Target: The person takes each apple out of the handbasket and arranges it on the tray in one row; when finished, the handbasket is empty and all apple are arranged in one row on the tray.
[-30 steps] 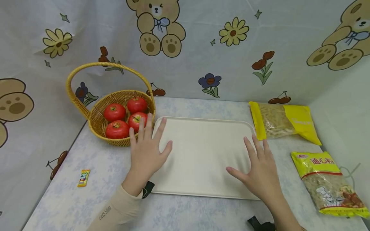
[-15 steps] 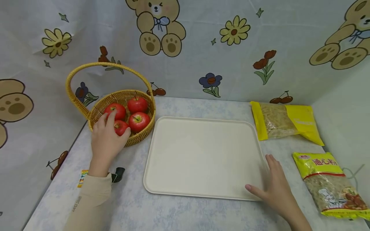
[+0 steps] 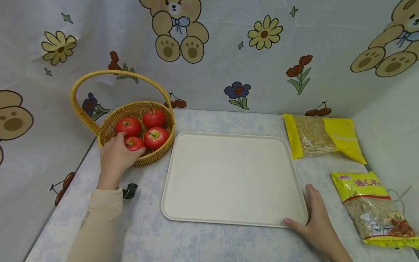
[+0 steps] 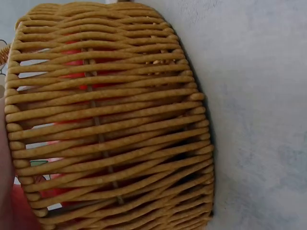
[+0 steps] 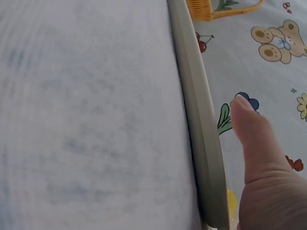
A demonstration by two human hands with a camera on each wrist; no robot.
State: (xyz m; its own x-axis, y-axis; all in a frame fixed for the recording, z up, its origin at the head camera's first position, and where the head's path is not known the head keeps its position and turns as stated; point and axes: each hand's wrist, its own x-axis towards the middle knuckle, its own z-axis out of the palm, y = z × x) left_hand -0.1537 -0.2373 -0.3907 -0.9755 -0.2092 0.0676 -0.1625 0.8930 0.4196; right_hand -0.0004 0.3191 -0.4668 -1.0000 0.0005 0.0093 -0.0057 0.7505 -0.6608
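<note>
A yellow wicker basket [image 3: 156, 157] with a tall handle holds several red apples at the left of the table. My left hand [image 3: 115, 157] reaches over its front rim and grips the nearest apple [image 3: 133, 143], fingers on the far left side and thumb at the right. The fingertips are hidden. Basket weave [image 4: 110, 115] fills most of the left wrist view. My right hand [image 3: 316, 222] lies by the front right corner of a cream tray [image 3: 234, 178], thumb spread from the fingers. In the right wrist view the thumb [image 5: 259, 139] points up beside the tray edge [image 5: 199, 110].
Two yellow-ended pasta bags lie at the right, one at the back [image 3: 322, 138] and one nearer [image 3: 373, 209]. A dark wrist strap [image 3: 130, 191] sticks out by the left sleeve [image 3: 98, 225]. A bear-print cloth [image 3: 216, 47] hangs behind.
My left hand went from above the tray's left edge to the basket and took hold of the front apple. My right hand moved back and right to the tray corner.
</note>
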